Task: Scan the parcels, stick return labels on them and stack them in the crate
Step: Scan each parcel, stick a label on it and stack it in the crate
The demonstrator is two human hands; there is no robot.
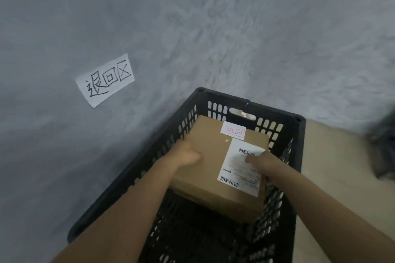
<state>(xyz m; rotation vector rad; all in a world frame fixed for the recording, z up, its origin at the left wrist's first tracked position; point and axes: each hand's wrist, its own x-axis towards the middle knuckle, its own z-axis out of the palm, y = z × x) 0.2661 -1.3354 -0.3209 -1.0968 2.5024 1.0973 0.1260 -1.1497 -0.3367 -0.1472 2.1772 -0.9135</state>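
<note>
Status: one parcel (215, 168) is held over the black crate (298, 134), inside its rim, tilted, near end lower. Both hands carry it.

Left hand (189, 152): grips the parcel's left edge, thumb on the top face, fingers hidden under the box. Right hand (259, 161): grips the right edge, thumb lying on the white shipping label (240, 166); its fingers are also out of sight below. So both sets of fingers are closed on the parcel.

Labelling: a small white return label (233, 131) with red print is already stuck on the top face, just beyond the right thumb, touching the far end of the shipping label. I judge the sticking step done for this parcel. Scan: cannot confirm; no scanner in view.

Crate contents: the floor of the crate nearer than both hands is dark mesh, and I see no other parcel there. What lies directly under the held box is hidden. Likely this is the first or an early parcel.

Surroundings: a handwritten paper sign (104, 80) lies on the grey surface well beyond and left of the left hand. Pale floor (331, 166) lies right of the right hand.

Remaining, as a judgement: lower this parcel flat to the crate bottom, release, then repeat for further parcels. None are visible, so the count left is unknown.
</note>
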